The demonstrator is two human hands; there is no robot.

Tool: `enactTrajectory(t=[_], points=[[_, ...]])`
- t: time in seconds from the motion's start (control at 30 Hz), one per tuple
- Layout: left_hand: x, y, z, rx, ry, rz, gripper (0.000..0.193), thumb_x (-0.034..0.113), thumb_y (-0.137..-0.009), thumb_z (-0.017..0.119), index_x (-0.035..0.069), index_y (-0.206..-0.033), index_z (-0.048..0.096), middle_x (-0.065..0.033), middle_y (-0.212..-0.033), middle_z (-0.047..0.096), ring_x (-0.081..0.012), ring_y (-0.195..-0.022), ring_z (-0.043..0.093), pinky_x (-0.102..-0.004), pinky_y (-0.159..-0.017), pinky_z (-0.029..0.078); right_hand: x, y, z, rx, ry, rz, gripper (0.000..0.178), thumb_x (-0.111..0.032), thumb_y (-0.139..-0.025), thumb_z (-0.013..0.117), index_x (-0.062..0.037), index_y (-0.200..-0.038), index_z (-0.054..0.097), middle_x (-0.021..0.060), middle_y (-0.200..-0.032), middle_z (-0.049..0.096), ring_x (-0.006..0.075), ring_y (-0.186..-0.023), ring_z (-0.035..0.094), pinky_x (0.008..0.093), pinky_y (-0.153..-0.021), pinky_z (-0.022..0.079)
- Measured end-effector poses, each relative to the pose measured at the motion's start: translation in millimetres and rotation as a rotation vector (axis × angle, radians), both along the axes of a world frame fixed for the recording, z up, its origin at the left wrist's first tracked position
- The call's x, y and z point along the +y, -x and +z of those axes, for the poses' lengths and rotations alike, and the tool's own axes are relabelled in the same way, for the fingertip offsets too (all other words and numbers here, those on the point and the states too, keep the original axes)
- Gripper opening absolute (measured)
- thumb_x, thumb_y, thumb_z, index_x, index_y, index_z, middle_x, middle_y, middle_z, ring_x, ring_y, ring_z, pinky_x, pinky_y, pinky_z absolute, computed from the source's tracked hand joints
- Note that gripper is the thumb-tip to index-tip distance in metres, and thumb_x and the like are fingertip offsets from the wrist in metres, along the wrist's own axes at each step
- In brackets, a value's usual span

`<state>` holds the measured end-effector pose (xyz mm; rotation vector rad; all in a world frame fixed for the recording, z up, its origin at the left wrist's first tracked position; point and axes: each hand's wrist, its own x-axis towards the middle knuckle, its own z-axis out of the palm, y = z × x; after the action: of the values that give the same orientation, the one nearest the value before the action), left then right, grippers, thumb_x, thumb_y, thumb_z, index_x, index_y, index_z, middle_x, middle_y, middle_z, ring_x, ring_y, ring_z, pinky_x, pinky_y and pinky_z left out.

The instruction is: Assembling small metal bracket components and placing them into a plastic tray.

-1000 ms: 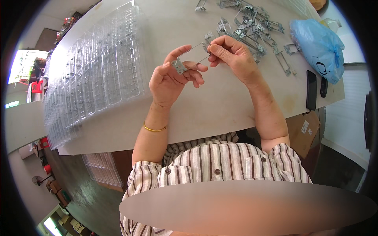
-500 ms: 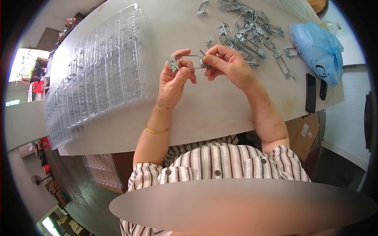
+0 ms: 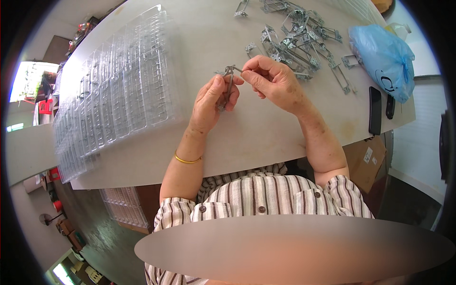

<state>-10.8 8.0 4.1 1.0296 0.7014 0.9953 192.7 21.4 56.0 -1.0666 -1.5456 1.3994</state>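
My left hand [image 3: 209, 102] is closed around a small grey metal bracket [image 3: 231, 85], which is turned nearly upright, with its flat lower end by the fingertips. My right hand [image 3: 273, 84] pinches a thin metal rod [image 3: 238, 70] between thumb and forefinger at the bracket's upper end. Whether the rod is joined to the bracket or only touches it, I cannot tell. Past my right hand lies a loose heap of similar metal brackets [image 3: 304, 40]. Fingers cover part of the held bracket.
Stacked clear plastic trays [image 3: 161, 90] with metal parts showing in them take up the left of the pale table [image 3: 266, 142]. At the right are a tied blue plastic bag [image 3: 384, 59], a black phone [image 3: 375, 111] and a small dark object [image 3: 390, 108]. Below stands a cardboard box [image 3: 363, 164].
The bracket has turned in my left hand from lying crosswise to nearly upright. My right hand has shifted slightly right and keeps its pinch near the bracket's end.
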Motion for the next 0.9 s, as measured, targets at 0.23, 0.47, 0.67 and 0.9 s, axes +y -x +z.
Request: enactTrajectory(t=[0.23, 0.47, 0.67, 0.9], points=[[-0.1, -1.4, -0.6, 0.033, -0.004, 0.011, 0.054, 0.043, -0.108, 0.037, -0.004, -0.115, 0.061, -0.0039, -0.072, 0.053, -0.0096, -0.059, 0.039, -0.0233, -0.055, 0.032, -0.9, -1.0, -2.6, -0.063, -0.037, 0.001, 0.010, -0.014, -0.097, 0.065, -0.0046, -0.095, 0.067, -0.0066, -0.074, 0.059, 0.0013, -0.065, 0.046, 0.0207, -0.056, 0.038], [-1.7, -3.4, 12.9, 0.233, -0.096, 0.098, 0.049, 0.041, -0.107, 0.042, -0.001, -0.110, 0.065, 0.0019, -0.068, 0.049, -0.0052, -0.058, 0.036, -0.0211, -0.053, 0.028, -1.7, -2.3, -0.6, -0.114, -0.033, -0.005, 0.009, -0.012, -0.096, 0.062, -0.0048, -0.092, 0.066, -0.0079, -0.067, 0.051, 0.0017, -0.062, 0.041, 0.0220, -0.054, 0.034], [-1.8, -1.8, 12.7, 0.264, -0.124, 0.107, 0.048, 0.042, -0.107, 0.043, -0.001, -0.108, 0.066, 0.0034, -0.067, 0.048, -0.0046, -0.058, 0.035, -0.0212, -0.053, 0.027, -1.5, -2.5, -0.9, -0.123, -0.060, -0.012, 0.009, -0.012, -0.095, 0.061, -0.0048, -0.091, 0.065, -0.0080, -0.066, 0.048, 0.0022, -0.061, 0.040, 0.0225, -0.054, 0.033], [-3.5, -2.7, 11.7, 0.307, -0.127, 0.048, 0.041, 0.039, -0.105, 0.054, 0.000, -0.106, 0.068, 0.0052, -0.069, 0.048, -0.0055, -0.064, 0.041, -0.0223, -0.057, 0.033, -2.3, -2.6, 5.6, -0.141, -0.044, 0.016, 0.010, -0.013, -0.095, 0.064, -0.0038, -0.092, 0.065, -0.0047, -0.071, 0.060, 0.0024, -0.065, 0.049, 0.0218, -0.056, 0.039]])
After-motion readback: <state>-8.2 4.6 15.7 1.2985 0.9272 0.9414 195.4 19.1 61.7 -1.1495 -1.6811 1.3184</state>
